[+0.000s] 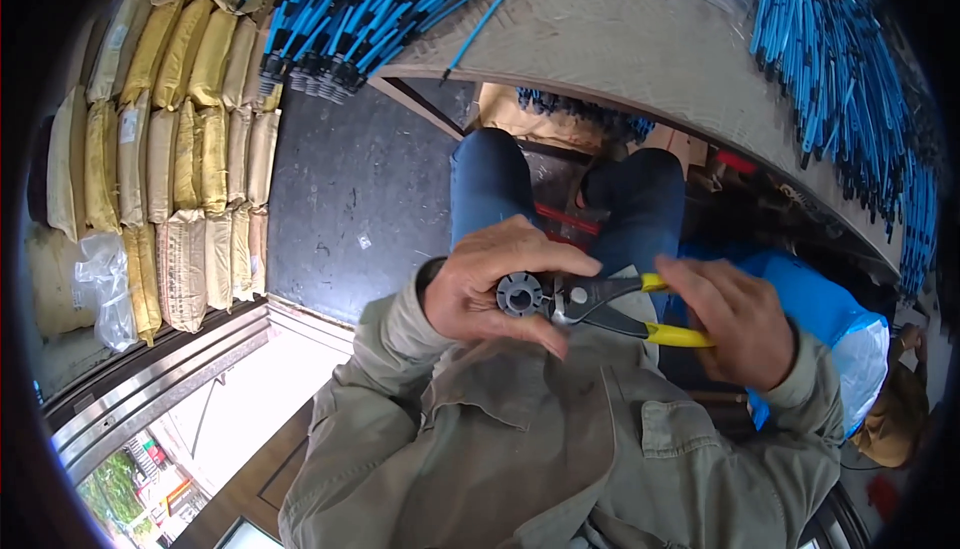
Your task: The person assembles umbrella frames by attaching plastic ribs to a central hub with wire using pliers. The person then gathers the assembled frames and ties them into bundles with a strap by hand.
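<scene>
The left hand [468, 284] is closing partway around a dark, round, slotted part [519, 294]. Its thumb and fingers are reaching past the part on both sides, and the slotted face with its central hole is facing up toward the camera. The right hand [735, 314] is curling around the yellow-gripped handles of a pair of pliers [580, 301], which are standing spread apart in a V. The pliers' head is pointing left, sitting just beside the round part between the left thumb and fingers; whether the jaws are biting on it, I cannot tell. Both hands are working above the lap, in front of the olive jacket [530, 449] and over the blue jeans [490, 184].

Ahead, a worktop [600, 29] is carrying a bundle of blue tubes with black fittings [350, 19] at the left and another blue tube pile [830, 89] at the right. A blue plastic bag [800, 294] is resting near the right forearm. On the far left, yellow and tan sacks [160, 149] are lying stacked in rows, with a clear plastic bag [108, 294] hanging against them.
</scene>
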Demonstrator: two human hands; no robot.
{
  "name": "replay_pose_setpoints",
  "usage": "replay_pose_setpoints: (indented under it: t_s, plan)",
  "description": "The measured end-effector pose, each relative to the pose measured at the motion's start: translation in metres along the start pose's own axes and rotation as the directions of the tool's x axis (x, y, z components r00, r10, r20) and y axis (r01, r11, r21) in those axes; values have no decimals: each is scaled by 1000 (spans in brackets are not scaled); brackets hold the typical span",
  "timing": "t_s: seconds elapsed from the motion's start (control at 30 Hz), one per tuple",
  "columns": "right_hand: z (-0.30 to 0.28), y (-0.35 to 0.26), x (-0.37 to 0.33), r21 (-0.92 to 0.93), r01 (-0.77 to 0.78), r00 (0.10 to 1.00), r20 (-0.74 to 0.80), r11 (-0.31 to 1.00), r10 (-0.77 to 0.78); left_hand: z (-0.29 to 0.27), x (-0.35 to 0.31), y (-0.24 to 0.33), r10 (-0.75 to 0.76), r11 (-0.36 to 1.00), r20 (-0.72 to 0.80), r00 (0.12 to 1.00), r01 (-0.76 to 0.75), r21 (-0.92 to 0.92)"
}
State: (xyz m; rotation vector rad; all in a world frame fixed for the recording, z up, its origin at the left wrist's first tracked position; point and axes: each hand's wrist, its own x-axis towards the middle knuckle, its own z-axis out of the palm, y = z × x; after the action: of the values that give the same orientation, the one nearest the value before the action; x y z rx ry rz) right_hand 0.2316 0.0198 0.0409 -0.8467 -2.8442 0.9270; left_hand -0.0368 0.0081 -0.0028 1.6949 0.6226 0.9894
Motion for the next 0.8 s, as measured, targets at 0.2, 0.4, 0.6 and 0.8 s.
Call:
replay_pose_setpoints:
  t_s: [0.2, 0.4, 0.6, 0.8]
  plan:
    - [-9, 26, 13, 830, -553, 761, 536, 67, -365, -4, 2, -2, 79, 997, 138, 987, -81, 3]
    - [-15, -7, 12, 45, 93, 990, -110, 995, -87, 7, -2, -1, 84, 990, -89, 992, -74, 116]
    - [10, -3, 11, -375, -164, 932, -361, 913, 19, 16, -2, 2, -8, 980, -168, 986, 41, 194]
    - [22, 8, 24, -307, -40, 907, -410, 951, -94, 15, -2, -1, 10, 979, -255, 967, 43, 201]
